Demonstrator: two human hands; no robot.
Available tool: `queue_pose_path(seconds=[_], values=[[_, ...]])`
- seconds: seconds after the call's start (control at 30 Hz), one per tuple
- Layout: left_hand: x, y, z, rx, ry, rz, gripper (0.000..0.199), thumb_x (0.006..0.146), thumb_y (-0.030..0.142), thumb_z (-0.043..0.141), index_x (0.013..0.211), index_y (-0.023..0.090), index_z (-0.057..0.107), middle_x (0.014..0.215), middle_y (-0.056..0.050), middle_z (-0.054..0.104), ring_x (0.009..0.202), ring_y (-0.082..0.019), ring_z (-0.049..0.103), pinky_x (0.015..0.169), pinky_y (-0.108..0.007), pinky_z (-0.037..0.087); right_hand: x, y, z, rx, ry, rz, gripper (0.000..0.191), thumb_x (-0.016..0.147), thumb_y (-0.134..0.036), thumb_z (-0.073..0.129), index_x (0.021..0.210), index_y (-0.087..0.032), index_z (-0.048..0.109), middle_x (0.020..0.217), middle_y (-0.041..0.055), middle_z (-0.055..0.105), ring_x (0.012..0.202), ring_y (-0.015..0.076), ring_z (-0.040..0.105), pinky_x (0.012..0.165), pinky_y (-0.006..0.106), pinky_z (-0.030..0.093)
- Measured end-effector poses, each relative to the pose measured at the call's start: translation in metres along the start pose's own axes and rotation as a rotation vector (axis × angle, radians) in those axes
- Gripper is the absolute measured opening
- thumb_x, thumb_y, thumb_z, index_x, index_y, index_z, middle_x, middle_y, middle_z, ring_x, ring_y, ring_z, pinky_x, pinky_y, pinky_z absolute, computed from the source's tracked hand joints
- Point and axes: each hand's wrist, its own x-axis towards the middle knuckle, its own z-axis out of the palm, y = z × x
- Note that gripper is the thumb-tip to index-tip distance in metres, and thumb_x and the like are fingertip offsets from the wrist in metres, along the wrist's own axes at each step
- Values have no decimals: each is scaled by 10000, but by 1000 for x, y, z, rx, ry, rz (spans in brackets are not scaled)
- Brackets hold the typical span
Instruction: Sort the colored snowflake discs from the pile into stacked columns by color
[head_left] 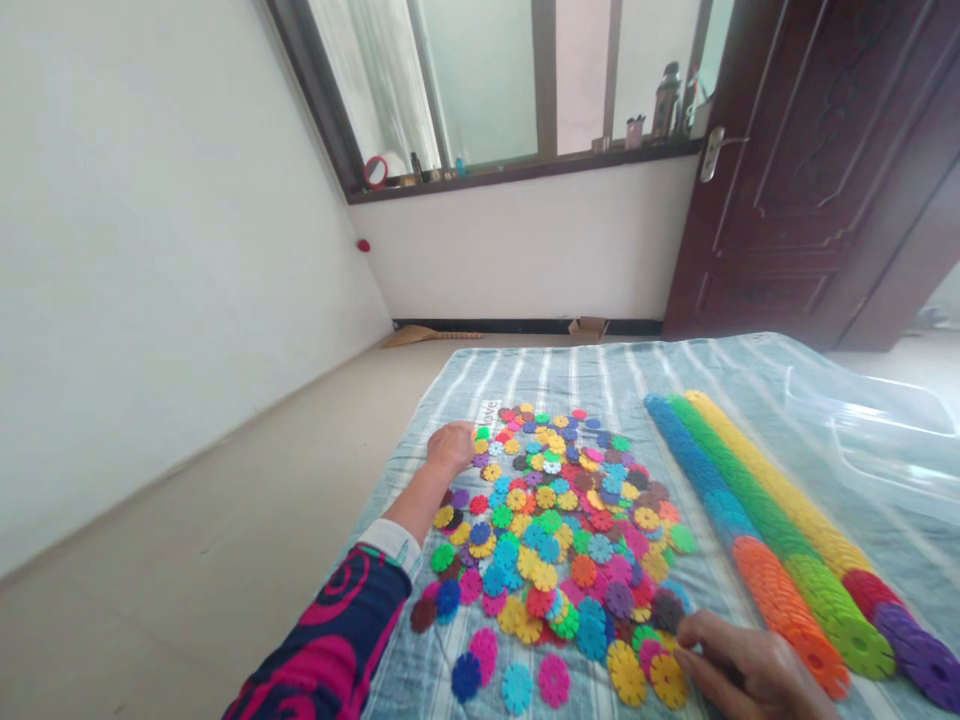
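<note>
A wide heap of flat, notched plastic discs (546,527) in many colours lies loose on the striped cloth (592,375). At the heap's far left edge, my left hand (451,447) rests beside a green disc (482,433); its fingers are turned away and mostly hidden. My right hand (750,660) is at the near right of the heap, thumb and forefinger pinched together. Those fingertips touch or nearly touch a yellow disc (667,682), and anything between them is too small to make out. A dark disc (667,610) lies just beyond the fingertips.
Three long rows of stacked discs lie to the right: blue to orange (701,480), green (757,490), and yellow to purple (795,500). Farther right is a clear plastic box (892,440). A broom (427,336) lies by the far wall, near a brown door (810,180).
</note>
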Motion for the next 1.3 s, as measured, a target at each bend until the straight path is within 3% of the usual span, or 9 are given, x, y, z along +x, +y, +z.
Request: queue_pose_path(seconds=[0.23, 0.43, 0.73, 0.93, 1.03, 1.13, 1.23, 1.3], values=[[0, -5, 3, 18, 26, 38, 289, 868, 197, 465, 974, 141, 727, 1051, -170, 723, 1038, -275, 665, 874, -324, 492, 0, -4, 8, -33, 121, 6, 283, 938, -400, 475, 744, -233, 594, 518, -56, 571, 453, 95, 533, 469, 157, 395], [1, -10, 4, -54, 84, -13, 318, 883, 240, 433, 935, 155, 736, 982, -155, 738, 971, -258, 679, 818, -293, 484, 4, -10, -2, 15, 25, 3, 229, 926, -347, 500, 757, -230, 600, 565, -57, 617, 499, 87, 579, 490, 141, 399], [0, -25, 2, -254, 174, -156, 177, 740, 198, 529, 707, 175, 701, 788, -39, 735, 853, -189, 657, 690, -206, 422, 7, -16, 1, 27, 100, 45, 221, 896, -333, 506, 727, -220, 594, 533, -53, 596, 472, 95, 550, 474, 168, 372], [-7, -25, -4, -455, 270, -210, 203, 716, 179, 509, 741, 147, 707, 804, -52, 738, 852, -195, 666, 694, -211, 454, 8, -19, -5, 17, 52, 38, 228, 917, -342, 502, 756, -216, 603, 558, -47, 601, 495, 97, 553, 496, 174, 374], [-22, -9, -10, -595, 253, -164, 255, 732, 239, 523, 853, 127, 717, 774, -49, 731, 748, -186, 674, 639, -227, 489, 8, -25, -9, 51, 94, 41, 261, 927, -348, 479, 742, -209, 601, 563, -38, 593, 506, 101, 548, 501, 182, 374], [-56, 27, -15, -765, 148, -7, 285, 734, 343, 558, 870, 150, 717, 734, -16, 721, 666, -161, 660, 605, -231, 512, 10, -34, -14, 101, 188, 64, 285, 923, -344, 467, 719, -200, 605, 542, -39, 548, 493, 93, 510, 503, 186, 364], [-102, 71, -18, -970, -72, 278, 254, 691, 387, 605, 762, 173, 722, 715, -8, 709, 676, -164, 637, 651, -247, 510, 14, -43, -24, 166, 270, 112, 242, 902, -337, 498, 777, -195, 649, 508, -62, 478, 463, 81, 439, 504, 193, 342], [-132, 98, -19, -1011, -217, 379, 241, 699, 397, 598, 716, 189, 718, 700, -4, 704, 684, -170, 628, 668, -253, 507, 17, -46, -31, 223, 312, 148, 213, 879, -350, 534, 874, -193, 678, 491, -79, 440, 443, 77, 388, 482, 196, 313]])
